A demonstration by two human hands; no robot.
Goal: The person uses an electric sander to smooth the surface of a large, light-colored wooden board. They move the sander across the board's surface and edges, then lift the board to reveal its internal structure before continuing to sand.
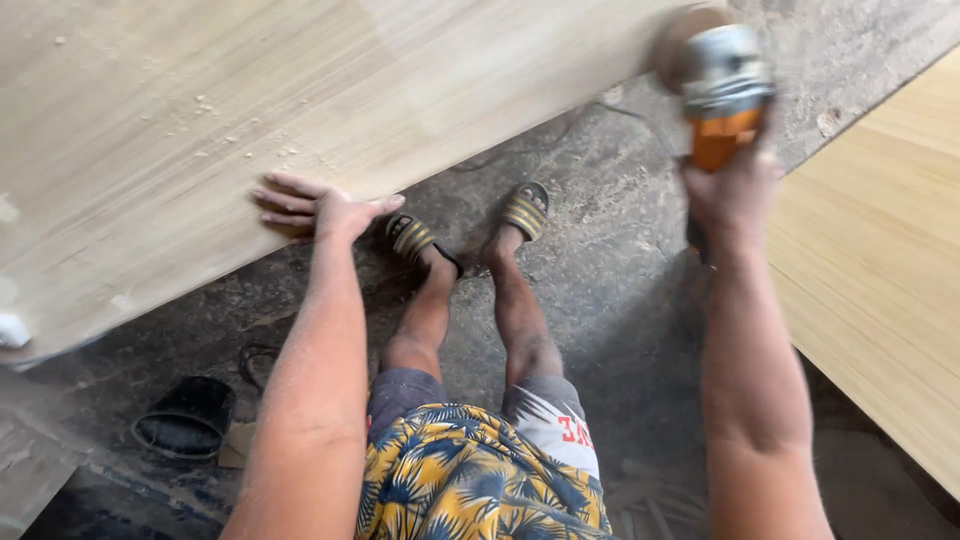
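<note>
Here the right hand (735,190) grips a blurred grinder (722,90), its disc indistinct at the board (300,90) edge; the left hand (315,208) lies flat, holding nothing.

Left hand (318,208) pressed flat on the near edge of a pale wooden board (200,110), right hand (733,190) gripping an orange power grinder (722,90) at the board's right corner, sawdust scattered, sandalled feet on concrete floor (600,270)
</note>
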